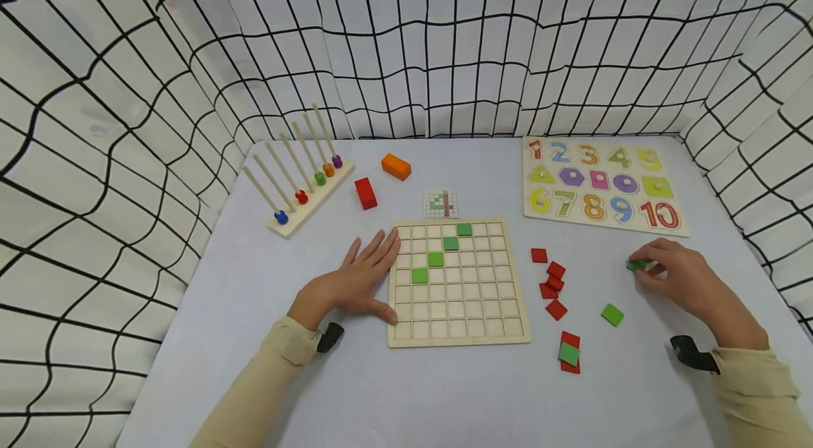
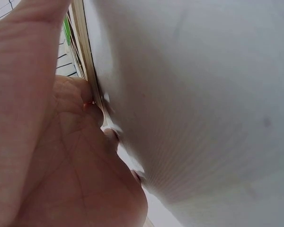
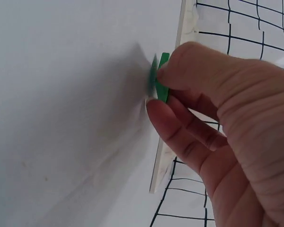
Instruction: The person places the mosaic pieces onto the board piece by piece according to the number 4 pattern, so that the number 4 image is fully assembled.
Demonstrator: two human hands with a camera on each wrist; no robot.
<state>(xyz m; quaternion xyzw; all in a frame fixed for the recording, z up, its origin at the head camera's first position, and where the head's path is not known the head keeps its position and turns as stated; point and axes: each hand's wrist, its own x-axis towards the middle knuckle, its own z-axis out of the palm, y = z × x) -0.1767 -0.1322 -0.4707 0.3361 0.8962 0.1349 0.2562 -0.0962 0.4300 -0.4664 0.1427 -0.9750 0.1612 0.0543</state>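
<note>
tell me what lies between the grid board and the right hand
In the head view, several loose red tiles lie between the grid board and the right hand, with one green tile, slightly lower in the picture, closer to that hand.

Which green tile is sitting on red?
The green tile lowest in the head view, overlapping red tiles; the others sit on the board, in the right hand, or alone on the table.

The right hand [image 3: 244, 120] pinches a green tile [image 3: 163, 91] close to the white desk [image 3: 57, 109]; behind are a pale board's edge [image 3: 157, 171] and black netting [image 3: 229, 38].
</note>
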